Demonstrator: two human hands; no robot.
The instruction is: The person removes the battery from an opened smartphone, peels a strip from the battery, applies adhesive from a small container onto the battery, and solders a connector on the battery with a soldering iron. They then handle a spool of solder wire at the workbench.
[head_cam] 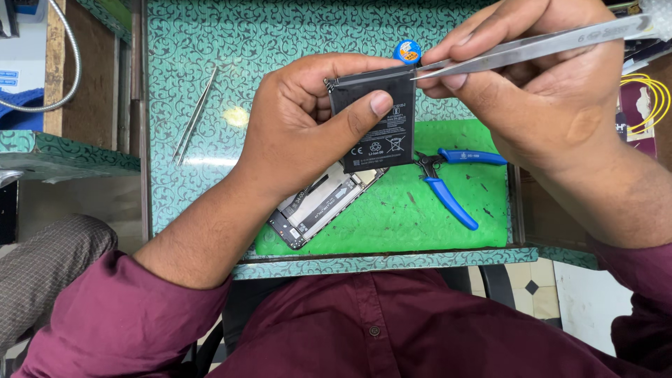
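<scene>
My left hand (pixel 297 129) holds a flat black phone battery (pixel 378 122) upright above the bench, thumb pressed on its face. My right hand (pixel 539 77) grips silver tweezers (pixel 518 50) whose tips touch the battery's upper right corner. Below the battery an opened phone (pixel 318 206) with its back off lies on a green mat (pixel 392 217), partly hidden by my left hand.
Blue-handled cutters (pixel 451 185) lie on the mat right of the phone. A second pair of tweezers (pixel 194 115) rests on the teal patterned bench (pixel 210 42). A small blue round object (pixel 407 51) sits behind the battery. Yellow wires (pixel 651 98) are at the right edge.
</scene>
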